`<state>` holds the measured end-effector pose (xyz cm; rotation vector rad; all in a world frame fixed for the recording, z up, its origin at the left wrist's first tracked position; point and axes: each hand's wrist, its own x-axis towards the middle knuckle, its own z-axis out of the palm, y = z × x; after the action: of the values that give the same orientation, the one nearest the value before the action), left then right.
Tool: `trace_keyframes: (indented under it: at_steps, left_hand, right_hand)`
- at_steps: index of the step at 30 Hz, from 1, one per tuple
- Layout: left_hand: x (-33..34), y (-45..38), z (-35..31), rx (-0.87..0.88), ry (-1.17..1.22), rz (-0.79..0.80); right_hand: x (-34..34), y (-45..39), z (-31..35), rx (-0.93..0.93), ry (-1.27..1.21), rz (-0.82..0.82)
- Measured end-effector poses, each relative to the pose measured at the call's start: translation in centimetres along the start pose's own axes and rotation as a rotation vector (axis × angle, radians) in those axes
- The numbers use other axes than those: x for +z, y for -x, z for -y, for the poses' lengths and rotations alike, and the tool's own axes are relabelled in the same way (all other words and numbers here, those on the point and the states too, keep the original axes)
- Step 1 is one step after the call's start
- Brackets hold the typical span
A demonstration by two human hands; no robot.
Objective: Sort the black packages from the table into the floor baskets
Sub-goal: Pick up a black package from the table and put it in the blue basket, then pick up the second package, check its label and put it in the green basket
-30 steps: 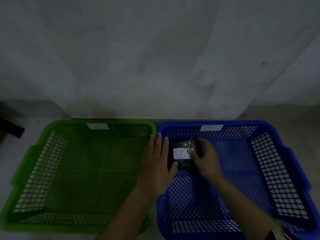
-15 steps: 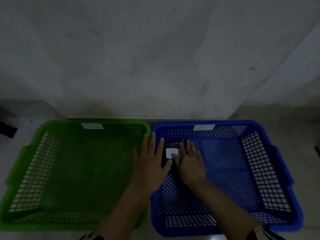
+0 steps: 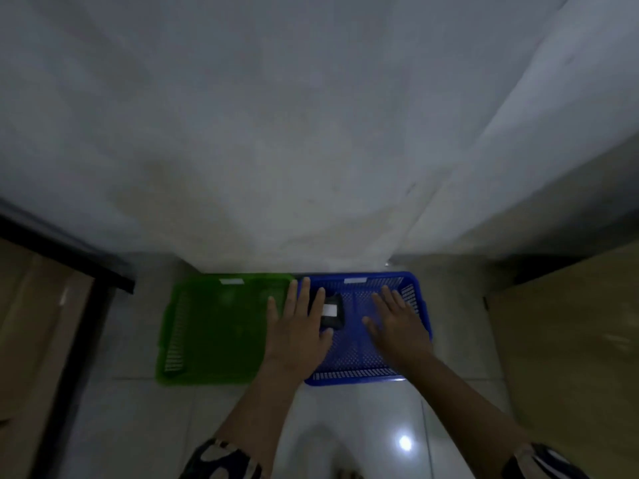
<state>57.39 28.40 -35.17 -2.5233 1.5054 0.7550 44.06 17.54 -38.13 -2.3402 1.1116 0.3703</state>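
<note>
Plastic lattice forms both floor baskets: the green basket (image 3: 221, 326) on the left and the blue basket (image 3: 366, 354) on the right are shallow rectangular tubs with perforated walls and bottoms, set rim to rim on glossy pale floor tiles (image 3: 359, 423) against a smooth grey wall (image 3: 276, 133). Each carries a small white tag on its far rim. Inside the blue basket, toward its left far corner, lies the black package (image 3: 333, 312), a small dark pouch with a slightly crumpled surface and a white label (image 3: 329, 309) on top; the writing on it is too blurred to read. The left hand (image 3: 299, 326) is spread flat with fingers wide, held over the seam between the two baskets, its fingertips overlapping the package's left edge. The right hand (image 3: 396, 326) is likewise open and empty over the middle of the blue basket. Half a second ago that hand rested on the package with its fingers at the label; it has since let go and moved off to the right, and the camera has pulled well back, so both baskets look far smaller.
</note>
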Motion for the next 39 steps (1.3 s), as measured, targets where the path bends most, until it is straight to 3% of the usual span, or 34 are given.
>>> trace_keyframes:
  at_steps: [8,15,22,27,33,39]
  left_hand:
    - [-18.3,11.6,-6.3,0.019,0.05,-0.181]
    - [-28.2,20.0,-12.1,0.16,0.156,-0.48]
    - [-31.8,25.4,-19.3,0.303,0.16,-0.697]
    - [-33.3,27.7,-28.3,0.333,0.079,-0.816]
    - [-33.4,29.4,-39.9,0.36,0.172,-0.837]
    - [-33.3,30.0,-46.6,0.417,0.22,-0.81]
  right_hand:
    - [-18.3,12.4,5.3,-0.043,-0.035,-0.189]
    - [-29.9,23.3,6.9,-0.168,-0.08,-0.507]
    - [-37.3,31.4,2.7,-0.196,-0.088,-0.719]
    - [-41.6,36.3,-3.3,-0.239,-0.083,-0.824]
    - [-46.5,41.7,-12.4,-0.285,-0.036,-0.858]
    - [-48.5,44.7,-18.1,-0.25,-0.091,-0.909]
